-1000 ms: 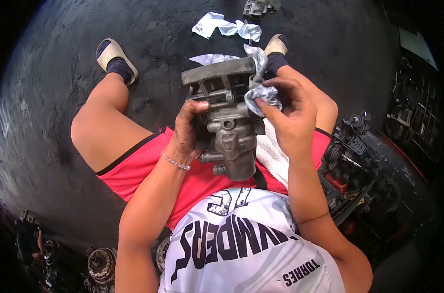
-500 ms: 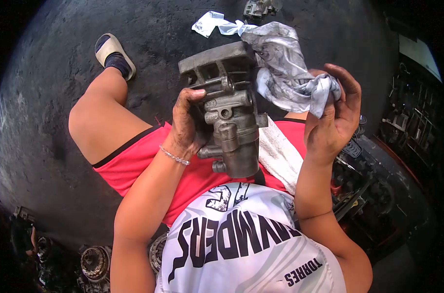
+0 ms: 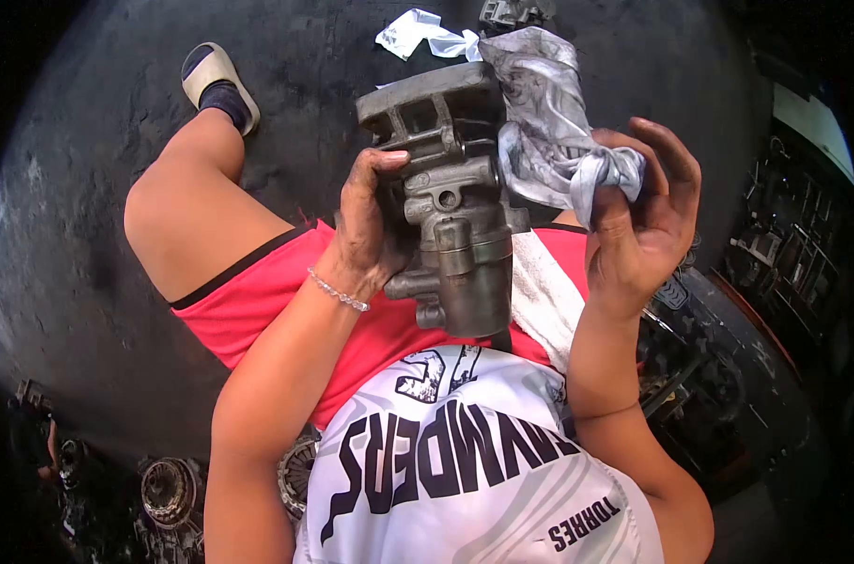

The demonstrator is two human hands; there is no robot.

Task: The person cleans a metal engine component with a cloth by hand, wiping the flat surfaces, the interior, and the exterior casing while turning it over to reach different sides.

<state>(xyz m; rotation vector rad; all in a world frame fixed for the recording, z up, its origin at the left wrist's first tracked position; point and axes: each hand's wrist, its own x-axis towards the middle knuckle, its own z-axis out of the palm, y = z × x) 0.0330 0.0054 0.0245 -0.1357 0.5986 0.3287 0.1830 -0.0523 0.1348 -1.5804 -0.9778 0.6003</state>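
Observation:
Above my lap, my left hand (image 3: 366, 216) is wrapped round the side of a grey cast-metal housing (image 3: 460, 226), its thumb on the near face. The housing stands roughly upright, with a wide flange at the top, a round bolt hole in the middle and a cylindrical lower body. My right hand (image 3: 648, 207) pinches the bunched end of a grease-stained rag (image 3: 549, 122) between thumb and fingers. The rag hangs beside the housing's upper right side, its far end stretching away from me. My left palm and most of its fingers are hidden behind the metal.
A white cloth piece (image 3: 422, 36) and another metal part (image 3: 516, 13) lie on the dark floor ahead. A white towel (image 3: 544, 296) rests on my lap. Tools (image 3: 793, 226) line the right side, and a round metal assembly (image 3: 169, 493) sits at lower left.
The housing has shifted slightly to the right in view, held in my left hand. The rag has moved a little and hangs more bunched beside it, still pinched by my right hand.

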